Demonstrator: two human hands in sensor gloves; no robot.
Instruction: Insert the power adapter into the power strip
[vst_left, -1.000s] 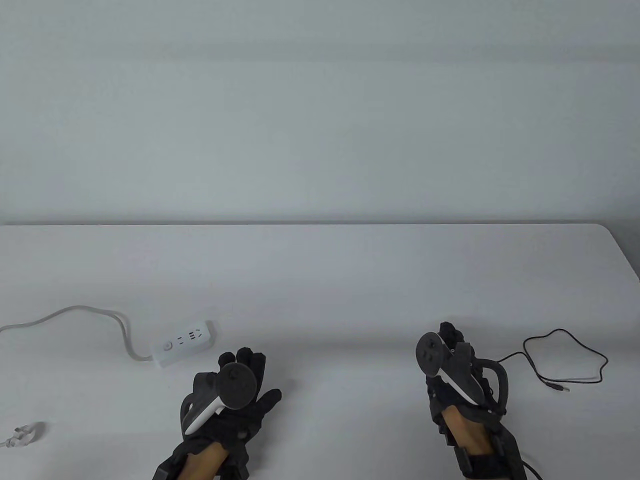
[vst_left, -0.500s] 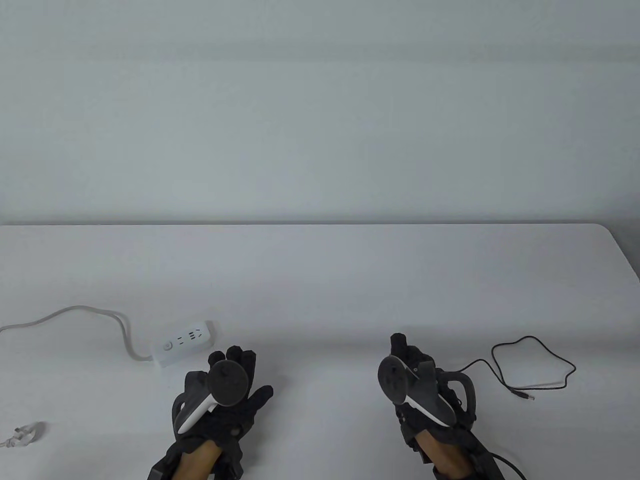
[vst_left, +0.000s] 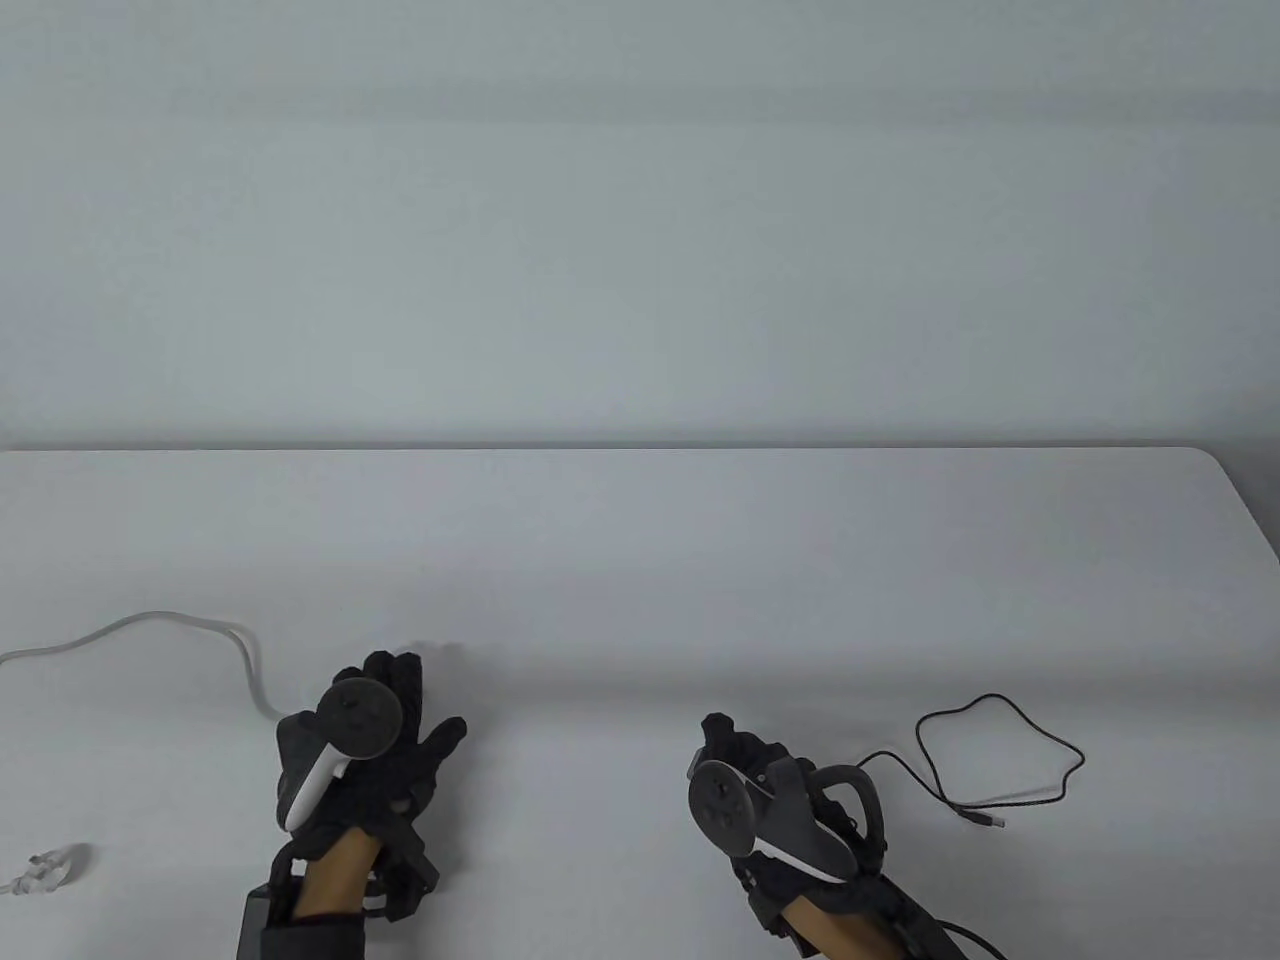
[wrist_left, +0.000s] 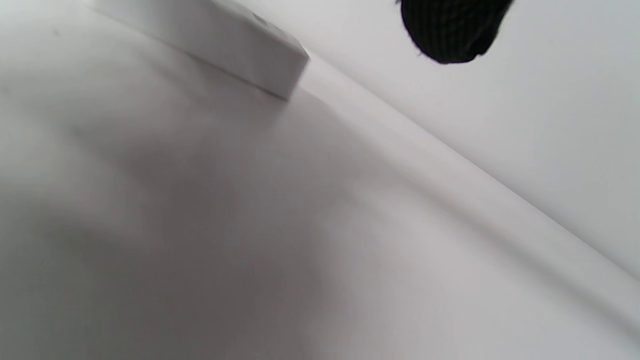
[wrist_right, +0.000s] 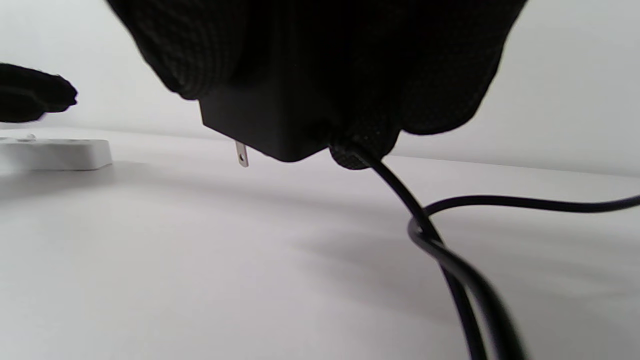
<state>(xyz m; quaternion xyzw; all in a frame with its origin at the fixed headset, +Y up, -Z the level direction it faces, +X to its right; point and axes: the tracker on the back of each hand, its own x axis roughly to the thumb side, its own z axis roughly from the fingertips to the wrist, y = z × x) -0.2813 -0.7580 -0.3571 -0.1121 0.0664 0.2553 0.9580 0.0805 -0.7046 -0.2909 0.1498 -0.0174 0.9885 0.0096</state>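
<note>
**Adapter held clear of the worktop, strip under the left hand**

The right hand (vst_left: 775, 800) is closed around the black adapter (wrist_right: 280, 120); the right wrist view shows gloved fingers (wrist_right: 190, 45) wrapped over its body, one metal prong (wrist_right: 242, 155) pointing down, clear of the worktop (vst_left: 700, 560). The adapter's black cable (vst_left: 1010, 760) trails from the hand toward the worktop's right edge, loops, and ends in a small plug (vst_left: 985, 818) lying flat.

The left hand (vst_left: 365, 740) sits over the white strip (wrist_left: 225, 40) near the worktop's front left, hiding it in the table view. The fingers appear extended, but whether they touch the strip cannot be told. In the left wrist view one strip end shows at the top, a fingertip (wrist_left: 450, 30) hanging beside it.

The strip's white cord (vst_left: 150, 625) curves off toward the left edge. A white wall plug (vst_left: 50, 865) lies near the front left corner.
</note>
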